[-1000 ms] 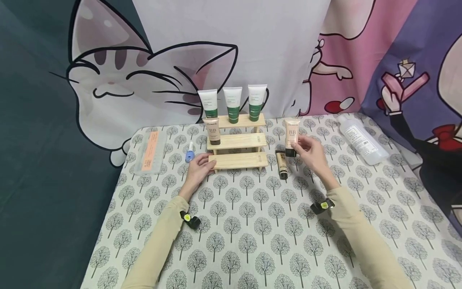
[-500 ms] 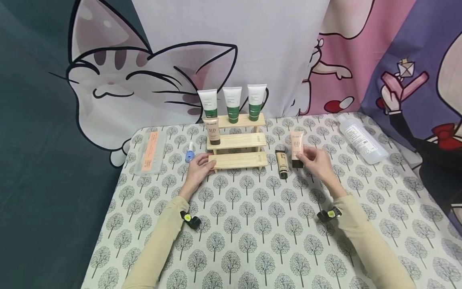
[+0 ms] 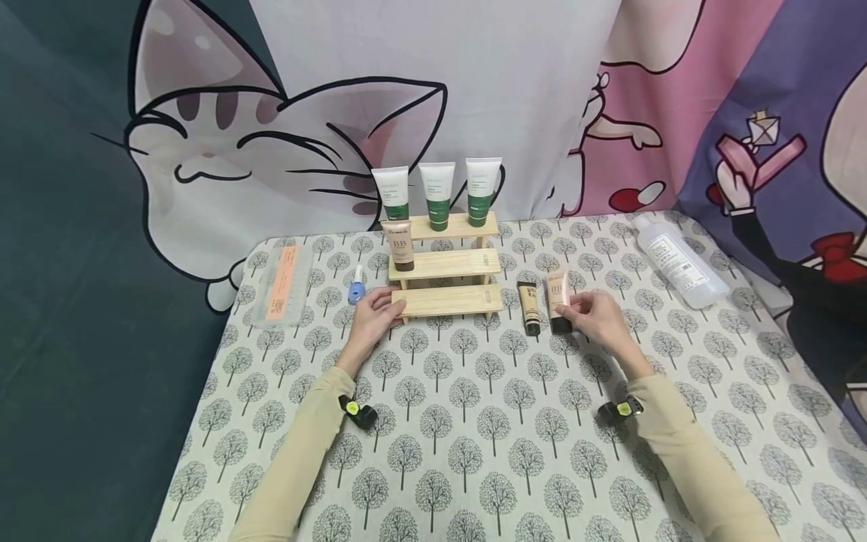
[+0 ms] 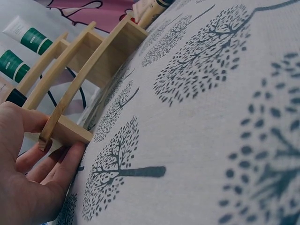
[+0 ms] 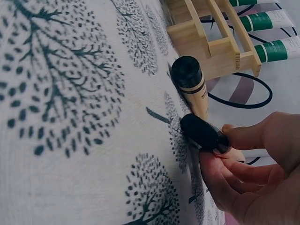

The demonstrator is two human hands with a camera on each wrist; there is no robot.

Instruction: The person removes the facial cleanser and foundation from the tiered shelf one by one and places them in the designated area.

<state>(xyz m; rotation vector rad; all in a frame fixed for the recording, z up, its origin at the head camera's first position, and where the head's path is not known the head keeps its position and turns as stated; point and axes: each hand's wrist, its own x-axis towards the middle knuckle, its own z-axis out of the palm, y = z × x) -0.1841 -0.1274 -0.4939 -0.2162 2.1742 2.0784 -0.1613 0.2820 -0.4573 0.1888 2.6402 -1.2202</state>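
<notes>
My right hand (image 3: 597,320) pinches a pink BB cream tube (image 3: 558,293) with a black cap (image 5: 201,133), low over the tablecloth. Just left of it lies a beige tube with black ends (image 3: 530,309). My left hand (image 3: 370,320) grips the left end of the lowest step of a three-tier wooden stand (image 3: 447,301); in the left wrist view, the thumb and fingers (image 4: 70,164) are around the board's end. Another BB cream tube (image 3: 401,247) stands on the middle step's left. Three white and green tubes (image 3: 436,197) stand upright on the top step.
A small blue bottle with a white cap (image 3: 356,287) lies left of the stand. Farther left is a clear plastic case (image 3: 296,290) with an orange strip. A clear labelled bottle (image 3: 680,263) lies at the right. A printed curtain (image 3: 515,90) hangs behind.
My right hand has brought the pink BB cream tube down and nearer, from upright in the air to leaning low beside the beige tube. The left hand stays on the stand.
</notes>
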